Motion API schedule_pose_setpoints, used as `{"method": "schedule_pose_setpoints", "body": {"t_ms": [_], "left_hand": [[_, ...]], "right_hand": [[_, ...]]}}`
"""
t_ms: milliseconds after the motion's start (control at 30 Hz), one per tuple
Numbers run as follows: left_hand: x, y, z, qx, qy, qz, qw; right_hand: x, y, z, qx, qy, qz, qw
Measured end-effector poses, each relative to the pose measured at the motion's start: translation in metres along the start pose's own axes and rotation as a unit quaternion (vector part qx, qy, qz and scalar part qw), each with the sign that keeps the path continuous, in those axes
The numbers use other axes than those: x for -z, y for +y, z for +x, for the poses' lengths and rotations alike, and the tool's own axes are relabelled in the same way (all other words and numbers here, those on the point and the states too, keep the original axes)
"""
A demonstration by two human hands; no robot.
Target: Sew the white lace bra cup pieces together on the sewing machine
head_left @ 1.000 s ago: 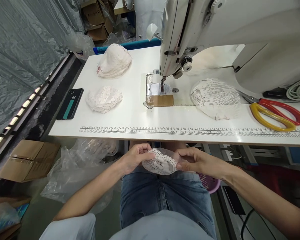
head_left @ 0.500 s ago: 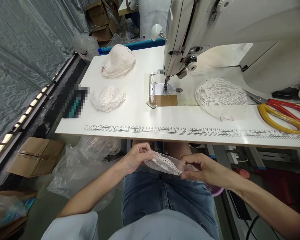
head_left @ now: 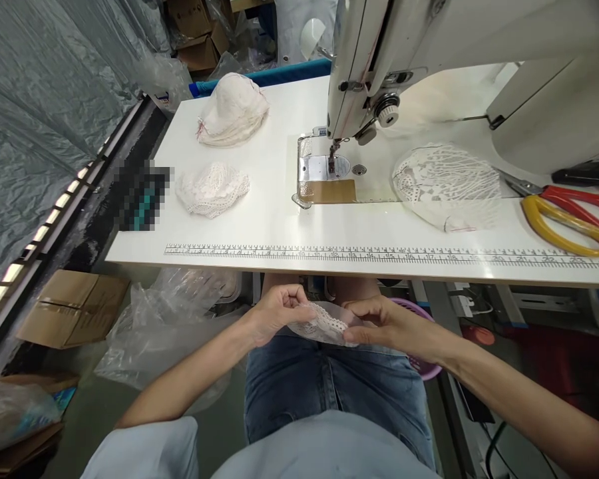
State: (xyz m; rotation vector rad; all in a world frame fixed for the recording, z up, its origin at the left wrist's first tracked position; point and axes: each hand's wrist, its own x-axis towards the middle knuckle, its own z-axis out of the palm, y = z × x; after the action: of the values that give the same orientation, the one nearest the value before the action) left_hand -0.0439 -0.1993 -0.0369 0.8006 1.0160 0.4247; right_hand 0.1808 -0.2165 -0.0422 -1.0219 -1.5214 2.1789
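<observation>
Over my lap, below the table's front edge, I hold a piece of white lace fabric (head_left: pixel 324 324) with a sheer mesh part and a scalloped trim. My left hand (head_left: pixel 281 314) pinches its left end between thumb and fingers. Its right end is gripped by my right hand (head_left: pixel 379 322), thumb on the near side. On the table sit a pile of pale fabric cups (head_left: pixel 233 110) and, nearer, a white lace piece (head_left: pixel 213 191). Another flat lace and mesh piece (head_left: pixel 444 183) lies right of the sewing machine's needle (head_left: pixel 332 159).
A sewing machine (head_left: pixel 359 80) stands over the white table (head_left: pixel 269 229), which has a printed ruler (head_left: pixel 379 255) along its front edge. Scissors (head_left: pixel 569 216) with red and yellow handles lie at right. Below are a cardboard box (head_left: pixel 72 308), plastic bags (head_left: pixel 154 339) and a purple basket (head_left: pixel 426 368).
My right hand has moved left, closer to my left hand, so the lace between them is less stretched out. The purple basket shows more. The view has shifted slightly.
</observation>
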Motion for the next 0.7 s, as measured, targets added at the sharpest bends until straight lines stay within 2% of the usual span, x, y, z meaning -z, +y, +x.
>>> {"method": "schedule_pose_setpoints", "body": {"t_ms": [367,500,700], "left_hand": [[-0.002,0.002,0.004,0.018,0.009,0.013,1.0],[-0.004,0.006,0.002,0.018,0.024,0.052,0.998],[-0.008,0.014,-0.001,-0.021,0.028,0.102,0.994]], "right_hand": [[0.0,-0.002,0.004,-0.016,0.014,-0.002,1.0],[-0.001,-0.006,0.004,-0.007,0.05,-0.066,0.997],[-0.006,-0.011,0.004,-0.004,0.097,-0.136,0.986]]}}
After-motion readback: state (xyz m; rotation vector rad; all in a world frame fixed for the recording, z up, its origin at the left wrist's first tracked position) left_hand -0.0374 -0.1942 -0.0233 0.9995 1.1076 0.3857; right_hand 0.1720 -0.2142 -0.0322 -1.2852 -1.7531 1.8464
